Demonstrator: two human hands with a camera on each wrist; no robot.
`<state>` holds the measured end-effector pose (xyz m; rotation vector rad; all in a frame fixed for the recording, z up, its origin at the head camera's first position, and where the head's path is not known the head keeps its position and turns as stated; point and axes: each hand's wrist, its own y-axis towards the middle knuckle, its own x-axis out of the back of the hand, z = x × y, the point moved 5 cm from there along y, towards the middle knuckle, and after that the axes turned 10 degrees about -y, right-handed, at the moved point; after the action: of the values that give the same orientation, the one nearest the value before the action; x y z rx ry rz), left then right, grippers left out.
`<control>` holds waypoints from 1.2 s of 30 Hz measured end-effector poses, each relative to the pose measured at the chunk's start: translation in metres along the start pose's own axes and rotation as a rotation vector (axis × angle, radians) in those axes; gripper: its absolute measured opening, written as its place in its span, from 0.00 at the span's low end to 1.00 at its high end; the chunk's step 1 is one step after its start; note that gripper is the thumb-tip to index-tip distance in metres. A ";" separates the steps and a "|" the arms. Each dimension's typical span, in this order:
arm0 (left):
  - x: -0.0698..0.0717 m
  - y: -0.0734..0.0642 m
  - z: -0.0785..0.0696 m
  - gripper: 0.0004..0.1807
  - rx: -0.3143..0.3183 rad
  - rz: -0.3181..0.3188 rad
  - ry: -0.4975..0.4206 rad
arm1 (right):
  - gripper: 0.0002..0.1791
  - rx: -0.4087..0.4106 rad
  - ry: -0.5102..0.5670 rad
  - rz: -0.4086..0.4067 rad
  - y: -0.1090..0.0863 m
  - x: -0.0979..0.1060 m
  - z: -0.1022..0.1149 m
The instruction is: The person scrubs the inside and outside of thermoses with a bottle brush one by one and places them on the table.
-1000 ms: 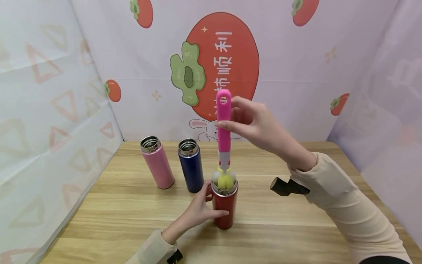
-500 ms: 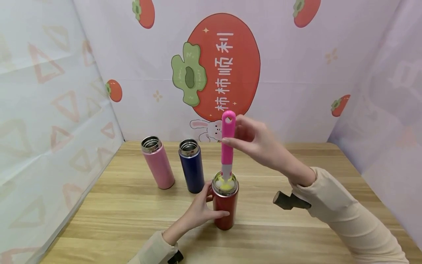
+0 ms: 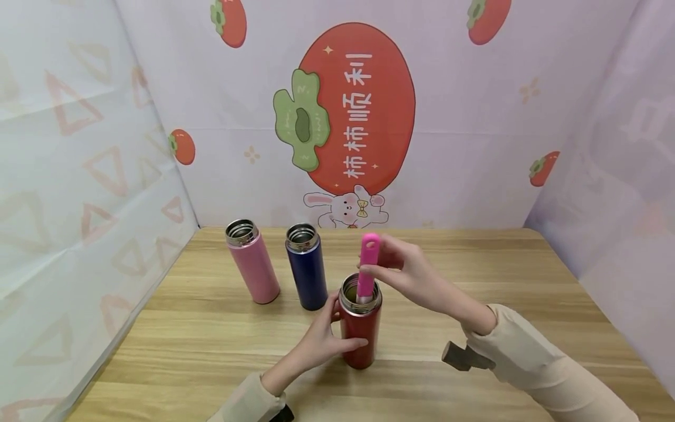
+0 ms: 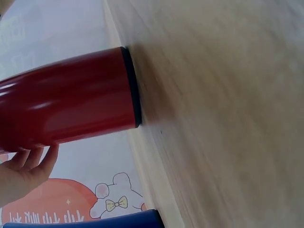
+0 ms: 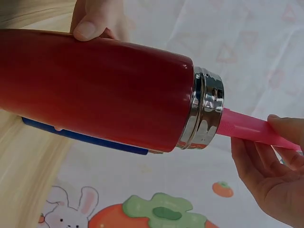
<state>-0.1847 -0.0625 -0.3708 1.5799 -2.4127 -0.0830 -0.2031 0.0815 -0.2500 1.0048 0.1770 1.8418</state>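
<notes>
A red metal bottle (image 3: 361,334) stands upright on the table, its steel mouth uncapped. My left hand (image 3: 323,337) grips its side, thumb across the front. In my right hand (image 3: 408,271) is the pink handle of a bottle brush (image 3: 368,264), pinched between thumb and fingers. The brush's head is down inside the bottle, hidden by the walls, and its handle leans slightly right out of the mouth. The right wrist view shows the pink handle (image 5: 247,127) entering the steel neck (image 5: 206,109). In the left wrist view the red bottle's dark base (image 4: 131,88) rests on the wood.
A navy blue bottle (image 3: 307,269) and a pink bottle (image 3: 254,266), both uncapped, stand upright to the left of the red one. The wooden table (image 3: 200,351) ends at a printed cloth backdrop (image 3: 448,176), with cloth walls at both sides.
My right hand has moved down with the bottle brush. Its yellow and white sponge head, at the bottle's mouth before, has gone inside. My left hand and the bottles have stayed put.
</notes>
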 end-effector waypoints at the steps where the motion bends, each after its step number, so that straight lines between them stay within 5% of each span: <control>1: 0.000 0.000 0.000 0.39 0.000 -0.006 -0.006 | 0.19 -0.005 0.003 -0.010 -0.002 0.001 -0.001; 9: 0.001 0.001 0.013 0.41 -0.051 -0.082 0.062 | 0.13 -0.055 0.044 -0.141 -0.026 0.016 -0.013; 18: 0.008 -0.005 0.004 0.42 -0.266 -0.130 0.275 | 0.09 -0.300 0.333 -0.274 -0.063 0.023 -0.039; 23: 0.009 -0.012 -0.005 0.43 -0.293 -0.169 0.422 | 0.10 -0.261 0.535 -0.306 -0.076 0.017 -0.057; 30: 0.011 -0.019 -0.012 0.42 -0.338 -0.208 0.586 | 0.16 -0.127 0.703 -0.357 -0.111 0.004 -0.155; 36: 0.013 -0.024 -0.015 0.43 -0.407 -0.225 0.701 | 0.14 -0.148 0.759 -0.474 -0.110 0.016 -0.120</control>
<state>-0.1647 -0.0828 -0.3585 1.3785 -1.5658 -0.0461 -0.2139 0.1859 -0.3758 0.0968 0.6610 1.6706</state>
